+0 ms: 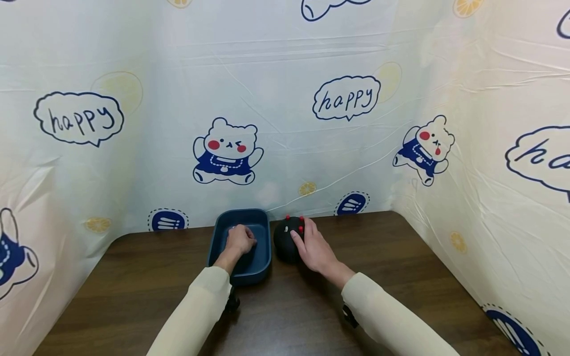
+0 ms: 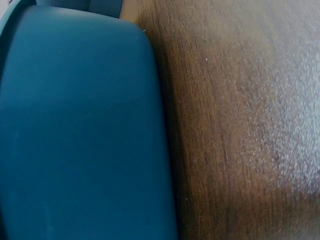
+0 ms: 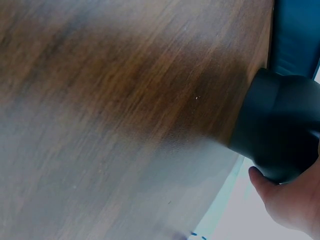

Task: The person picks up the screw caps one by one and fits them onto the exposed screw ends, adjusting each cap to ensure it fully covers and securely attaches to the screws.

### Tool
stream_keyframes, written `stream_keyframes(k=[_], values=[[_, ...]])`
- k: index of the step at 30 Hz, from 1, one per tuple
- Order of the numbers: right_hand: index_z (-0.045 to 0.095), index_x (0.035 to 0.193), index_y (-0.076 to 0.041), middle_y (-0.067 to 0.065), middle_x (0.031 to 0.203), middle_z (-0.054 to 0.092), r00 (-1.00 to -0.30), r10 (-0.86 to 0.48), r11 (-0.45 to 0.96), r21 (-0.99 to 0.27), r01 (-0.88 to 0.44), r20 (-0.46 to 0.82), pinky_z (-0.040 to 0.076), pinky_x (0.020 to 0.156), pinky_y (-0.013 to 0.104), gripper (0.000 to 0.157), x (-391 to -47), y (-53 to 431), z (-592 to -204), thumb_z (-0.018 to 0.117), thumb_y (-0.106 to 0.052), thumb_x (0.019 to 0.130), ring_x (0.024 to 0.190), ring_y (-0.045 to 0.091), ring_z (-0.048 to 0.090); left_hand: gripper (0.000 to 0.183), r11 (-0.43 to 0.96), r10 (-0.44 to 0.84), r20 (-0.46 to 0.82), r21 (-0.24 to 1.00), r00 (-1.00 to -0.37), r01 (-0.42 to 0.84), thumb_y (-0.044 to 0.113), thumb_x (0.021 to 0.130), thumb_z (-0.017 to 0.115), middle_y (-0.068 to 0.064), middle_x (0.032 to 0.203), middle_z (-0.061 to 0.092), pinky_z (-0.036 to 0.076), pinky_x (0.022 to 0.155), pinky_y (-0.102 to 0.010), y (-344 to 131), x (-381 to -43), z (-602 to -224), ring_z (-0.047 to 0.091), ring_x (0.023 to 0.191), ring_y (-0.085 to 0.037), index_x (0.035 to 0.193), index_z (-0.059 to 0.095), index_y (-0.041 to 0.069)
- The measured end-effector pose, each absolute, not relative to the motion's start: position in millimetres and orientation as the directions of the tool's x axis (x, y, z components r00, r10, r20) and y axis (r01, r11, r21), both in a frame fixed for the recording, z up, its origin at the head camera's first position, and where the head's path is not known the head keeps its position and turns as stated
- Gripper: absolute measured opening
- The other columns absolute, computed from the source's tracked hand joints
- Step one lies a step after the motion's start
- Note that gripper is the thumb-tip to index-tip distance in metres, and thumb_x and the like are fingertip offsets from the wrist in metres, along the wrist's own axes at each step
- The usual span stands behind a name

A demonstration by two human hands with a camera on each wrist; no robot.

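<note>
A deep blue rectangular bin [image 1: 250,278] stands at the back of the table. My left hand [image 1: 239,240] reaches down inside it with bent fingers; the fingertips and anything between them are hidden. In the left wrist view the outer wall of the bin [image 2: 85,130] fills the left side, and the hand does not show. Just right of the bin sits a black rounded object [image 1: 285,247] with several small red knobs and a pale spot on top. My right hand [image 1: 318,253] grips it from the right, thumb on top. The right wrist view shows part of the hand [image 3: 295,202] against the black object [image 3: 280,115].
The dark wooden table [image 1: 285,316] spreads out in front of both arms. A pale printed curtain [image 1: 285,163] hangs right behind the bin and along the sides of the table.
</note>
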State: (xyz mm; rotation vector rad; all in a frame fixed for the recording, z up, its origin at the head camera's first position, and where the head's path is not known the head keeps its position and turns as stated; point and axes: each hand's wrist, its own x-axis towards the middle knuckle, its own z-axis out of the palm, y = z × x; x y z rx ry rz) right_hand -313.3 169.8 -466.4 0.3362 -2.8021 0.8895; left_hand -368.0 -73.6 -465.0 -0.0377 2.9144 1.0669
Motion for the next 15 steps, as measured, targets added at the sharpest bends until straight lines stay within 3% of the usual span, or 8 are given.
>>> stream_keyframes(k=[15], values=[[0.020,0.160,-0.007,0.017,0.161,0.031,-0.958,-0.161,0.790,-0.551,-0.269,0.238,0.042,0.112,0.051,0.077,-311.0,168.9,-463.6,0.032,-0.061,0.107,0.135,0.033,0.050,0.014,0.719,0.022,-0.068,0.694,-0.997,-0.031,0.014,0.096,0.072,-0.009,0.093,0.069,0.047,0.069,-0.034,-77.6,-367.7,-464.6,0.060,0.082,-0.023,0.086,0.077,0.005]])
